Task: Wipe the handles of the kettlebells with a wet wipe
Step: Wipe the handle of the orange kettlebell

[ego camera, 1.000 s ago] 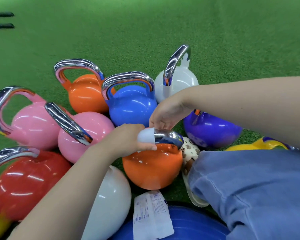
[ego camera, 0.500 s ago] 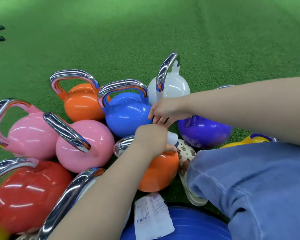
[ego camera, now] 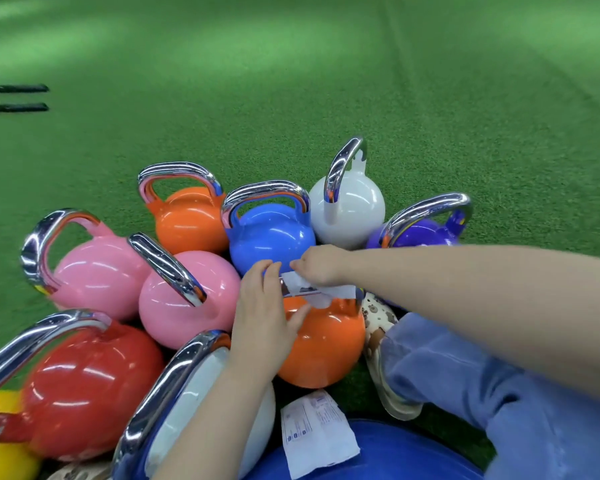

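The wet wipe (ego camera: pixel 314 292) lies spread over the chrome handle of the near orange kettlebell (ego camera: pixel 323 344). My right hand (ego camera: pixel 317 266) reaches in from the right and pinches the wipe's upper edge. My left hand (ego camera: pixel 264 313) rests beside the handle with straight fingers, its thumb touching the wipe's lower edge. The handle is mostly hidden under the wipe and both hands. Around it stand a blue kettlebell (ego camera: pixel 271 237), a far orange one (ego camera: pixel 187 226), a white one (ego camera: pixel 350 209) and a purple one (ego camera: pixel 420 233).
Two pink kettlebells (ego camera: pixel 97 275) (ego camera: pixel 187 296), a red one (ego camera: pixel 84 386), a near white one (ego camera: pixel 205 393) and a yellow one (ego camera: pixel 0 459) crowd the left. A wipe packet (ego camera: pixel 317 434) lies on a blue ball (ego camera: pixel 378 455). My jeans leg (ego camera: pixel 482 393) and patterned shoe (ego camera: pixel 378 317) are right. Green turf (ego camera: pixel 291 81) surrounds.
My left hand has let go of the bunched wipe and opened. The wipe now lies spread along the orange kettlebell's handle, and my right hand has taken hold of its edge.
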The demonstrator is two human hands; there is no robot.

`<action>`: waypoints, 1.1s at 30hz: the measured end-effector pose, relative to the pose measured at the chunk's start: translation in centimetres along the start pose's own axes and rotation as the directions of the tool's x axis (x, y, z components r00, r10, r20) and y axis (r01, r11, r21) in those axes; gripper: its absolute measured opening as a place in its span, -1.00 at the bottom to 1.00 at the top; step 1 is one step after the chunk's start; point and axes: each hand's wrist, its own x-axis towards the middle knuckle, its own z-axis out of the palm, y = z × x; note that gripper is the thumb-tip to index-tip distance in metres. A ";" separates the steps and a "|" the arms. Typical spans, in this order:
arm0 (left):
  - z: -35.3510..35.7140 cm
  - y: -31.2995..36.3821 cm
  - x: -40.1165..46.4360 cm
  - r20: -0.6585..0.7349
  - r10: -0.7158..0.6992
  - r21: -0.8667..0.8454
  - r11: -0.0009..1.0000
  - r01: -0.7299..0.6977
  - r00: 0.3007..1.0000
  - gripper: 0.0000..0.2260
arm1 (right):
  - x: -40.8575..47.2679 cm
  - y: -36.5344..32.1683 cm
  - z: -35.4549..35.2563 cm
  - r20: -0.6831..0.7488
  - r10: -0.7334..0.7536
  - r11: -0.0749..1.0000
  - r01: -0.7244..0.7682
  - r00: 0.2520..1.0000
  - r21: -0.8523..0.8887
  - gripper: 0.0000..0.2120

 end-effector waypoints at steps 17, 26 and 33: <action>2.6 -0.3 -4.6 0.578 -0.121 0.085 0.992 0.088 0.807 -0.47 | -1.3 6.1 5.4 -0.135 0.490 0.398 -0.083 0.861 0.914 -0.80; 3.0 0.5 -3.5 0.582 -0.175 0.133 0.984 0.119 0.794 -0.55 | -1.7 -0.2 3.8 -0.459 -0.128 0.990 0.084 0.879 -0.115 -0.56; 3.0 0.6 -3.3 0.573 -0.221 0.115 0.975 0.189 0.789 -0.56 | -1.3 3.5 3.7 -0.493 0.079 0.951 0.083 0.866 0.298 -0.56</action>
